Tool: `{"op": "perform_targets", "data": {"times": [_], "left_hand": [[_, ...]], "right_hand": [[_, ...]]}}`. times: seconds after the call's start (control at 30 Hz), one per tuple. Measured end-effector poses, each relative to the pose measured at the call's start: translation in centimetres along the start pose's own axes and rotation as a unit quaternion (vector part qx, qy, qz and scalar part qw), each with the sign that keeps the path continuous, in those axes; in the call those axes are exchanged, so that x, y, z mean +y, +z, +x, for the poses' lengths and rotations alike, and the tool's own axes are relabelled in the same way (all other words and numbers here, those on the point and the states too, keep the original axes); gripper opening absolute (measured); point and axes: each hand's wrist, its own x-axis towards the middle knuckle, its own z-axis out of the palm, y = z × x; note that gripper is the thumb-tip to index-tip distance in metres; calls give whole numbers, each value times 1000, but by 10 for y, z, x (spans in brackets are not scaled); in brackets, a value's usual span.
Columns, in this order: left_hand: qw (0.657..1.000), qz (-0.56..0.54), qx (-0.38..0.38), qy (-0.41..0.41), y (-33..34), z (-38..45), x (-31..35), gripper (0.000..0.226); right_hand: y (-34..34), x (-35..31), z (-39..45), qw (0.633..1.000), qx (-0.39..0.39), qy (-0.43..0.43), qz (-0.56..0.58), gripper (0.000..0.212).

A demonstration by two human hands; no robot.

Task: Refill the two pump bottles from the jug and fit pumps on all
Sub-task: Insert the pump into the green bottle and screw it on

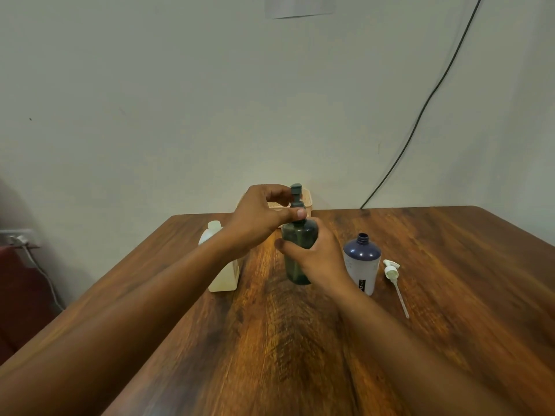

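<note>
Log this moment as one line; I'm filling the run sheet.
left hand: on pump collar | right hand: holds green bottle | blue bottle: open | white pump: on table | jug: capped

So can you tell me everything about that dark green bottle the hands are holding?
The dark green see-through plastic bottle stands upright on the brown wooden table, round-shouldered and cylindrical. A grey pump sits in its neck. The right hand wraps around its body, while the left hand pinches the pump's collar. How full it is can't be told. It stands between the whitish plastic jug and the open dark blue bottle.
</note>
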Motion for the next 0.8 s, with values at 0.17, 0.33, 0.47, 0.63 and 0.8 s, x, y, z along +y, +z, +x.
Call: {"op": "perform_targets", "data": {"times": [0.17,0.33,0.47,0.63,0.8], "left_hand": [[998,-31,53,0,9,-1,5,38],[998,-52,47,3,6,3,6,26],[996,-89,-15,-4,-2,4,6,18],[984,-133,-114,-27,-11,9,11,30],[994,-100,26,-20,0,4,16,37]], "right_hand": [[0,-3,4,1000,7,-12,-13,58],[1,-6,3,1000,6,-8,-3,56],[-5,-8,5,1000,7,-9,8,53],[-8,-10,7,1000,9,-5,17,58],[-6,-12,8,1000,13,-13,0,59]]}}
